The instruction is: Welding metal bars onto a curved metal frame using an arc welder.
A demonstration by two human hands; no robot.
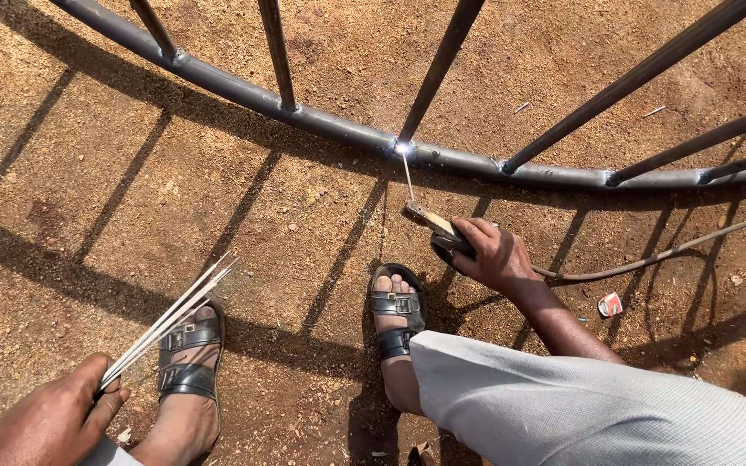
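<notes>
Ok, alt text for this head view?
Right hand holds an electrode holder whose rod sparks at a joint on a curved steel pipe. Left hand grips spare welding rods above sandalled feet.

Two hands are showing: the left hand (49, 420) is gripping one bundle of thin welding rods (170, 318), too tightly bunched to count, and the right hand (496, 253) is gripping one rod holder (436, 224) with a single rod (407, 177) in it. One curved steel pipe (338, 129) is lying on the ground, carrying eight upright bars (440, 65). Two sandalled feet (397, 315) are standing on the dirt. One cable (666, 252) is trailing away, and one small red-and-white scrap (610, 304) is lying nearby.
</notes>
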